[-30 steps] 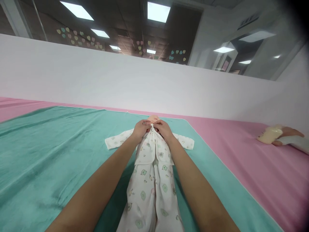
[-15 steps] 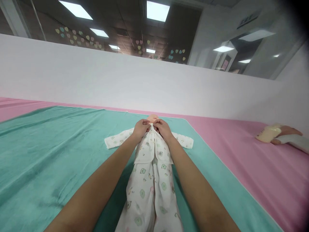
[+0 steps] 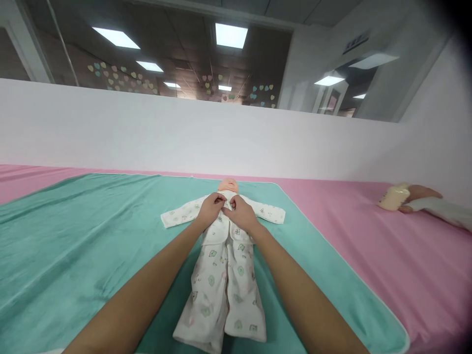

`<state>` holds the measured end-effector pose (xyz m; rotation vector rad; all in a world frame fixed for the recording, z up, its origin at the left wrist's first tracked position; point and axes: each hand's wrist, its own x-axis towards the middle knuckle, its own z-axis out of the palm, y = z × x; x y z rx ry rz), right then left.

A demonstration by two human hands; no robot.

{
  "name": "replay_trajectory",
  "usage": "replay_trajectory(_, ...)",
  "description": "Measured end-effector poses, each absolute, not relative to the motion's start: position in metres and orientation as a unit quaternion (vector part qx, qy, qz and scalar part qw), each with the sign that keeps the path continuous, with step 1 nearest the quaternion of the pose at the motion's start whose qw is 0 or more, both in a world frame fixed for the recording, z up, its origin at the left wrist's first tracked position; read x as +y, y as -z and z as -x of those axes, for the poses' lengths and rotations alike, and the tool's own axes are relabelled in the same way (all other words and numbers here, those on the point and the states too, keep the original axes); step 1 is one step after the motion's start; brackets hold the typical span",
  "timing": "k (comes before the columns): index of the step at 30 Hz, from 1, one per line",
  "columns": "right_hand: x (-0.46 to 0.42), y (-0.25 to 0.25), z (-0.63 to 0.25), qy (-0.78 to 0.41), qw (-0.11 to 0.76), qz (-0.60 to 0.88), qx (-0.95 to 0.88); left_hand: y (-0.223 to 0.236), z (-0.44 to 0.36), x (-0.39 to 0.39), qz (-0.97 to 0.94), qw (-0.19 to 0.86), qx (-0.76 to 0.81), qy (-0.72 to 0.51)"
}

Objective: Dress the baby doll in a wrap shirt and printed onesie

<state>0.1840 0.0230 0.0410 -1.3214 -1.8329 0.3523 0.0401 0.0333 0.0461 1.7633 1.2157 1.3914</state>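
Close together, 2 bare hands work at the chest of a doll (image 3: 228, 185) lying face up on a green blanket (image 3: 110, 255). The left hand (image 3: 211, 210) and the right hand (image 3: 241, 214) both touch the front of its white printed top (image 3: 216, 236), fingers curled; I cannot tell whether either is clamped on the cloth. Both sleeves spread outward above printed trousers (image 3: 240, 280). Far right, a pale yellow container (image 3: 393, 197) rests on a pink sheet (image 3: 350, 221).

The doll (image 3: 228, 185) in white patterned pajamas (image 3: 214, 263) lies face-up on teal cloth (image 3: 110, 246).
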Motion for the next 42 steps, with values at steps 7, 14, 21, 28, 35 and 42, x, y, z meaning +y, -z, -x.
replay_trajectory(7, 0.022, -0.036, -0.184, -0.126, 0.444, 0.526, -0.714, -0.045, -0.041, 0.029, -0.677, 0.276, 0.446, -0.517)
replay_trajectory(14, 0.026, -0.032, -0.189, -0.167, 0.479, 0.507, -0.697, -0.051, -0.039, 0.025, -0.688, 0.286, 0.442, -0.5)
replay_trajectory(21, 0.024, -0.03, -0.192, -0.23, 0.528, 0.476, -0.665, -0.054, -0.029, 0.031, -0.651, 0.411, 0.433, -0.469)
replay_trajectory(28, 0.025, -0.032, -0.191, -0.287, 0.544, 0.459, -0.641, -0.056, -0.027, 0.037, -0.624, 0.453, 0.433, -0.466)
replay_trajectory(35, 0.026, -0.031, -0.191, -0.293, 0.555, 0.458, -0.63, -0.072, -0.034, 0.039, -0.645, 0.424, 0.468, -0.431)
replay_trajectory(42, 0.027, -0.03, -0.192, -0.295, 0.546, 0.433, -0.654, -0.082, -0.032, 0.037, -0.641, 0.464, 0.455, -0.409)
